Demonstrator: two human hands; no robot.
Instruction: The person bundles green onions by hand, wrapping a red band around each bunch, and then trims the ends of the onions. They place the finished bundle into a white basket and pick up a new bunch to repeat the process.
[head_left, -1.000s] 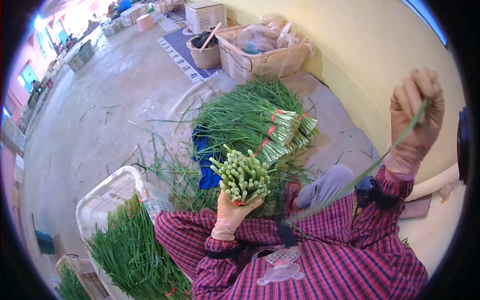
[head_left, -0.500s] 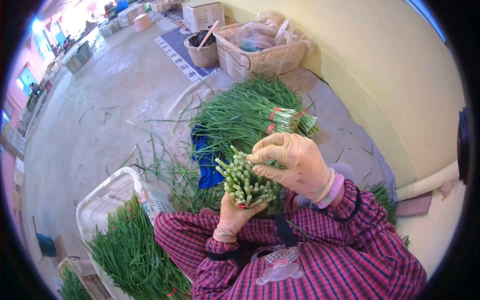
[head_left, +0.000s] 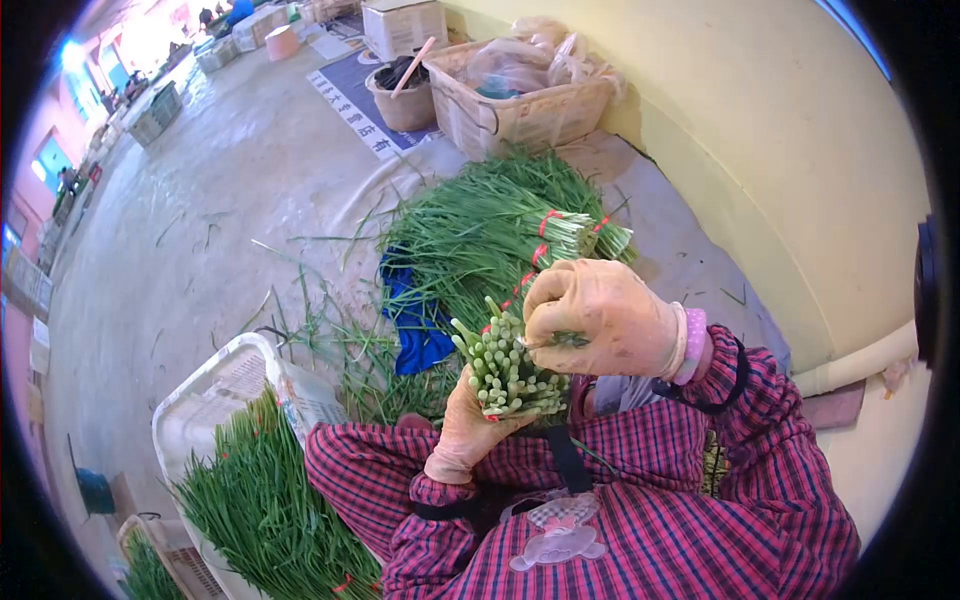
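My gloved left hand (head_left: 468,430) is wrapped round a bundle of green stalks (head_left: 505,370), its pale cut ends facing up at me. A bit of red band shows at the bundle's lower edge, and red also shows behind it. At the bundle's upper right, my gloved right hand (head_left: 595,318) has its fingers curled in and closed; what they pinch is too small to name. Beyond the hands lies a pile of long green leafy bundles (head_left: 470,225) tied with red bands, beside a blue cloth (head_left: 420,340).
A white crate (head_left: 255,355) of greens stands at the lower left, another crate (head_left: 185,555) below it. Behind the pile are a basket (head_left: 530,118) with plastic bags, a bucket (head_left: 405,108) and a box (head_left: 405,30). A yellow wall (head_left: 800,150) rises at right.
The fingers of my right hand have curled inward and the hand has turned. The bundle in my left hand has moved slightly right, and a red strip now shows behind it.
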